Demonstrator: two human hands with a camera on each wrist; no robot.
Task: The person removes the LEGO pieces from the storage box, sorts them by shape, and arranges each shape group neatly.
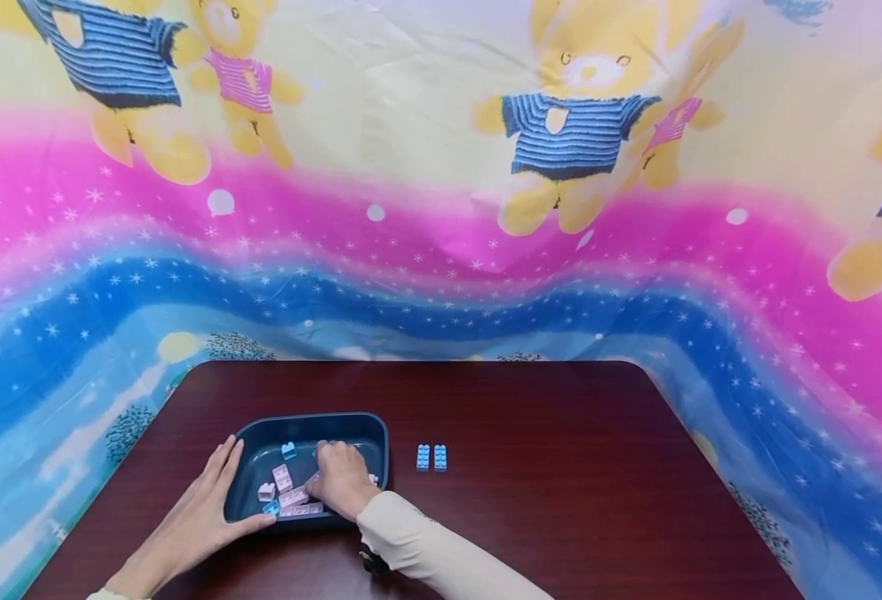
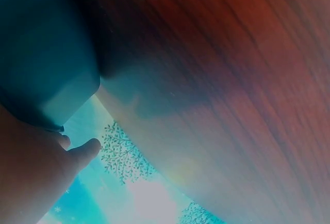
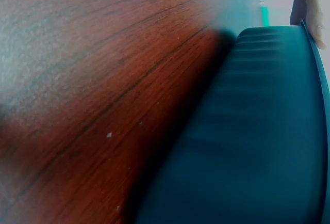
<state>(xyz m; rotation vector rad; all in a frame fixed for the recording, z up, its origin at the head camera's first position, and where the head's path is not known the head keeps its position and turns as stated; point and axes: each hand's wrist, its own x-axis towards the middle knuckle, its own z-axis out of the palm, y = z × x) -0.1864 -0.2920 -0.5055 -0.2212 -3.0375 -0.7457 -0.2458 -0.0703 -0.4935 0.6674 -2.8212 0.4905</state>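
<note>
A dark blue-green tray on the table holds pink, white and blue toy building bricks. My left hand rests against its left end, fingers extended along the side and thumb across the near rim. Inside the tray, my right hand reaches down with bent fingers among the bricks. Pink bricks lie just left of it, and a bit of blue shows beside its fingers. Its fingertips are hidden, so I cannot tell what they hold. A blue brick sits farther back, a white brick near my left thumb.
Two light blue bricks stand side by side on the table, right of the tray. The dark wooden table has rounded far corners. Behind it hangs a cloth printed with bears. In the right wrist view, the tray's outer wall fills the right side.
</note>
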